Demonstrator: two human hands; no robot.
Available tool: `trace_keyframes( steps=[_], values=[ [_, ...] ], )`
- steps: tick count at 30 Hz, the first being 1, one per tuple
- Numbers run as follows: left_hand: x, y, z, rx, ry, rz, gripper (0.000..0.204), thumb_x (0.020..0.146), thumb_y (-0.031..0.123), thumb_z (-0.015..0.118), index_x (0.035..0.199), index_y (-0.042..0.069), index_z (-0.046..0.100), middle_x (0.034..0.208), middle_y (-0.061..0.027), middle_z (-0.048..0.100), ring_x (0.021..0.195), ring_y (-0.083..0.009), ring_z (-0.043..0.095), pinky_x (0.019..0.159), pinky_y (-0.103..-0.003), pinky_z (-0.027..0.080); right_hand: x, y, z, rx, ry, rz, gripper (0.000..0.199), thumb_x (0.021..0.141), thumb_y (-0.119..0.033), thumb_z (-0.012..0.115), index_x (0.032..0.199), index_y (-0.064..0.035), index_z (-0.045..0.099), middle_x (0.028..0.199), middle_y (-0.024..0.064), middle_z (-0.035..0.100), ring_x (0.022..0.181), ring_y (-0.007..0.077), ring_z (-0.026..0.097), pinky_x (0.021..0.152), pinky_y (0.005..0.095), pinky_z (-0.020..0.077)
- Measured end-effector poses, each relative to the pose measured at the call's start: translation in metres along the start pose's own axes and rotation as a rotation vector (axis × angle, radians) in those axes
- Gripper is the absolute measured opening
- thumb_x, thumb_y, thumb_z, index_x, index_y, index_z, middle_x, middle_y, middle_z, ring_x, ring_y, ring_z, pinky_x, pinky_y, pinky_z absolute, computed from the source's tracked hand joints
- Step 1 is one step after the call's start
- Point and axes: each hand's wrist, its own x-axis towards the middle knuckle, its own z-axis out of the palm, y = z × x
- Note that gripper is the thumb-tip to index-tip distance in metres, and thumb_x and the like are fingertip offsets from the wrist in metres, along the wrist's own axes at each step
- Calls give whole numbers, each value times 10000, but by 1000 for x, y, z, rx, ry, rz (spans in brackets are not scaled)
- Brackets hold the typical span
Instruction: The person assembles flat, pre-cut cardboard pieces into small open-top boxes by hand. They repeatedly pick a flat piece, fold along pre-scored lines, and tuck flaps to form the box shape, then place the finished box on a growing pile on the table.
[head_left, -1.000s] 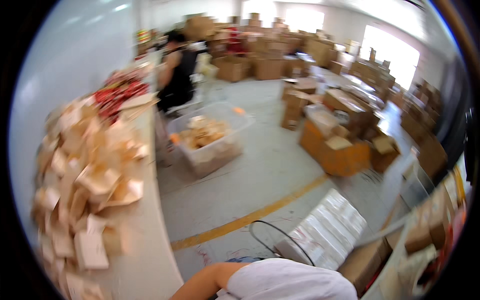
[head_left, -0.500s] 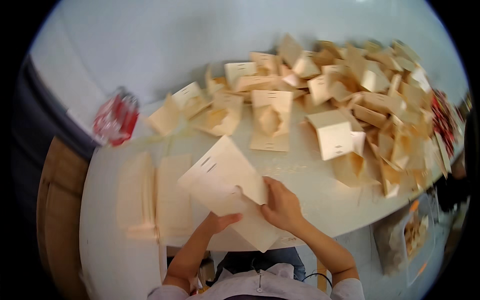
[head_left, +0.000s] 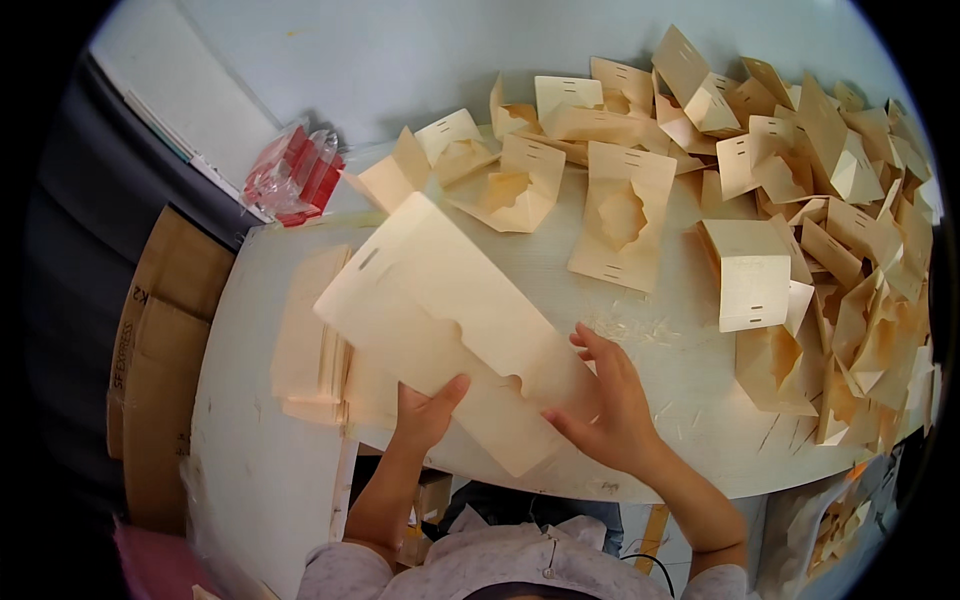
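Note:
A large beige die-cut card [head_left: 400, 270], with a slot near its upper end and a scalloped cut along its middle, is held tilted above the table's near edge. My left hand [head_left: 425, 415] grips its lower left edge, thumb on top and fingers hidden underneath. At the card's right edge is my right hand [head_left: 615, 400], its fingers and thumb spread apart; whether it touches the card I cannot tell. Left of the held card lies a stack of flat beige cards [head_left: 305, 330], partly covered by it.
Folded, cut-out cards [head_left: 765, 275] pile up along the table's back and right side. One opened card [head_left: 622, 215] lies flat beyond my hands. Red plastic-wrapped packs [head_left: 297, 175] sit at the back left. Paper scraps [head_left: 640, 328] dot the white table [head_left: 250, 470]. Brown cardboard [head_left: 165, 350] stands at left.
My right hand has loosened from the card's edge and its fingers have spread. The card stays in my left hand, with its broad face turned more toward me. The view has shifted.

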Motion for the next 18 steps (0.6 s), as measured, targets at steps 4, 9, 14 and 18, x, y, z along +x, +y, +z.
trace_keyframes(
  steps=[4,9,14,18],
  values=[
    [3,-7,9,86,-42,54,329,803,10,598,1113,-23,493,1011,-53,555,915,-127,527,806,-261,429,5,-12,-2,-238,167,-34,803,599,-277,758,1253,-4,380,1122,125,508,943,268,492,837,406,325],
    [7,-13,27,285,-230,62,300,810,29,598,1097,-20,526,1031,-56,566,935,-126,525,823,-272,421,15,-1,11,-360,318,-85,741,567,-174,721,1231,-14,432,1129,132,508,903,278,520,785,382,387],
    [14,-15,32,227,-319,-65,277,831,48,573,1095,-21,529,1034,-55,571,941,-124,524,817,-273,423,18,13,10,-231,251,-113,663,585,-35,629,1226,-44,463,1179,192,472,883,320,550,741,367,471],
    [15,-15,43,154,-201,-137,243,843,63,553,1070,-23,536,1002,-51,584,898,-118,533,777,-267,437,15,19,16,-297,202,-76,641,588,19,569,1219,-62,483,1196,210,462,884,327,557,727,359,485]
  ],
)
